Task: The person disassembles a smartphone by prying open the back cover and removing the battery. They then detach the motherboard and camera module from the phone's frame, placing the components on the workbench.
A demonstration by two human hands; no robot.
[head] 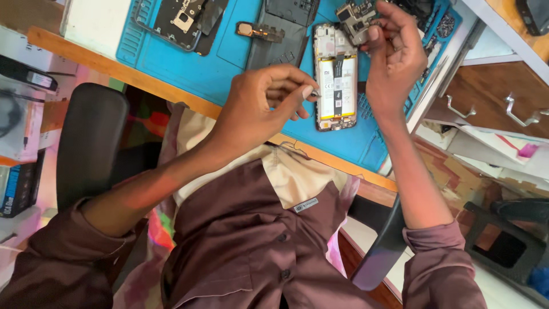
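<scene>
My right hand (394,54) has its fingers (374,33) pinched on a small circuit board (355,18), lifted just above the top end of the opened phone (335,77). The board looks light, stiff and fragile, so I judge it best held by its bare edges, clear of the components. My left hand (260,106) has its fingers (297,94) closed around a thin tool whose tip touches the phone's left edge. The phone lies face down with its battery (336,86) exposed, on the blue work mat (223,63) covering the bench (143,80).
</scene>
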